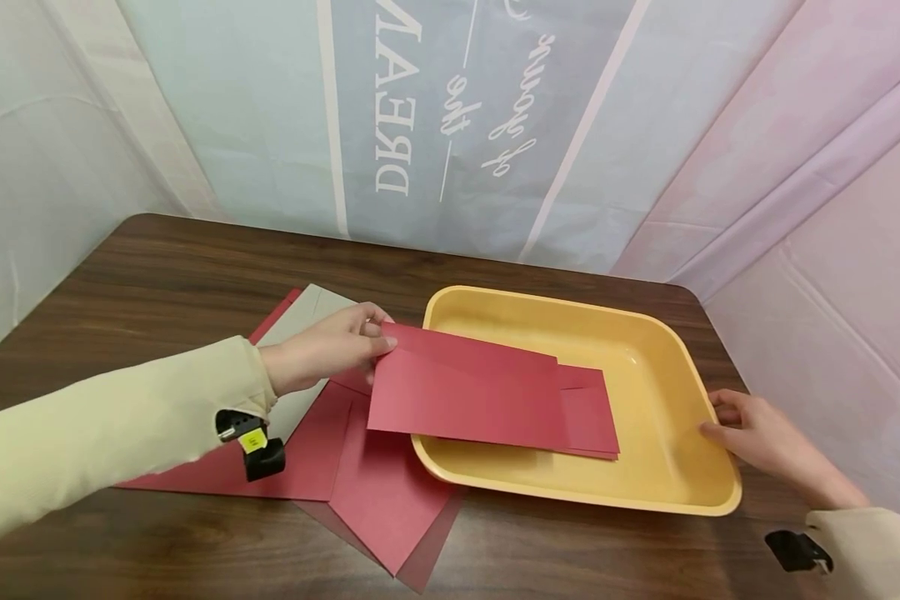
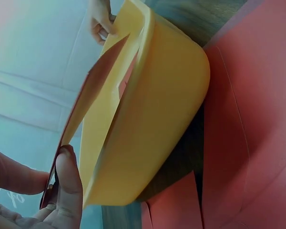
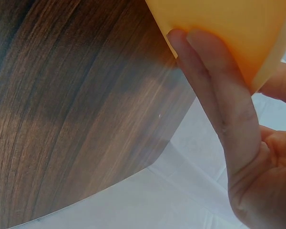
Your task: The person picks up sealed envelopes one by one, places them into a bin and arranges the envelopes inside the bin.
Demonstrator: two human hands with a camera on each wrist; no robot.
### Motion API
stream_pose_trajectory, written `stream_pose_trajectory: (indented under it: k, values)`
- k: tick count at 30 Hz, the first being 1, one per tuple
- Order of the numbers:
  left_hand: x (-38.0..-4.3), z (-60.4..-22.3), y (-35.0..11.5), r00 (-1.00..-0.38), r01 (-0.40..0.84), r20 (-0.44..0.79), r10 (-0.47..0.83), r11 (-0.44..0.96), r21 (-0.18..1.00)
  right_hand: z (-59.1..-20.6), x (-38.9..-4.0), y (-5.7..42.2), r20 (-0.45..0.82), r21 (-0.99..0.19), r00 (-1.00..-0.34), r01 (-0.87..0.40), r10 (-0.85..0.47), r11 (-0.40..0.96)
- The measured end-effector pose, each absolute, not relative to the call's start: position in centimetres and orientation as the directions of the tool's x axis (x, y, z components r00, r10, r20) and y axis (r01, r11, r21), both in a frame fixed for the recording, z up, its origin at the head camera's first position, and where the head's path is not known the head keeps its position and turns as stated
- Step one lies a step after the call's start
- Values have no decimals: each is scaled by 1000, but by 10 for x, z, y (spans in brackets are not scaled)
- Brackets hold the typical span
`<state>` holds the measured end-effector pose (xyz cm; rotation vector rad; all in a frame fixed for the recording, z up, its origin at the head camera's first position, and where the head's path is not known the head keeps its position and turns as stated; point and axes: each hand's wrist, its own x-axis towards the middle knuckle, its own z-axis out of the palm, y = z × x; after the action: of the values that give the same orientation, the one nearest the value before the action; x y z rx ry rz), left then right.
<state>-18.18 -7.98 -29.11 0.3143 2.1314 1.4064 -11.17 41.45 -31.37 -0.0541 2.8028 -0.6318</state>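
My left hand (image 1: 330,348) pinches a red envelope (image 1: 465,387) by its left end, thumb on top and fingers beneath. The envelope slants over the left rim of a yellow plastic tub (image 1: 652,429). In the left wrist view, the held envelope (image 2: 93,81) shows nearly edge-on, above the tub's wall (image 2: 152,90). Another red envelope (image 1: 591,408) lies inside the tub, partly covered by the held one. At the tub's right side, my right hand (image 1: 768,442) grips the rim. Its fingers (image 3: 229,90) press the outer wall, with the thumb on the inner side.
Left of the tub, several larger red paper pieces (image 1: 390,500) overlap on the dark wooden table (image 1: 195,275). A pale grey piece (image 1: 321,307) lies among them, partly hidden by my left arm. A printed cloth (image 1: 270,125) hangs behind the table.
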Motion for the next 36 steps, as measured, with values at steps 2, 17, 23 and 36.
stream_pose_trajectory:
  k: [2,17,23,36]
  values:
    - [-183,-291,-75,-813,-108,-324,484,422,900,-313,-112,416,-246,-418,-965,20,-92,908]
    - [-186,-291,-43,-798,-111,-307,519,374,921,-312,-112,414,-248,-407,-965,23,-86,913]
    - [-190,-292,-32,-789,-132,-327,520,376,917,-312,-113,413,-259,-414,-962,30,-86,910]
    - [-195,-305,-4,-809,-110,-328,488,422,900,-312,-114,414,-251,-404,-964,23,-87,915]
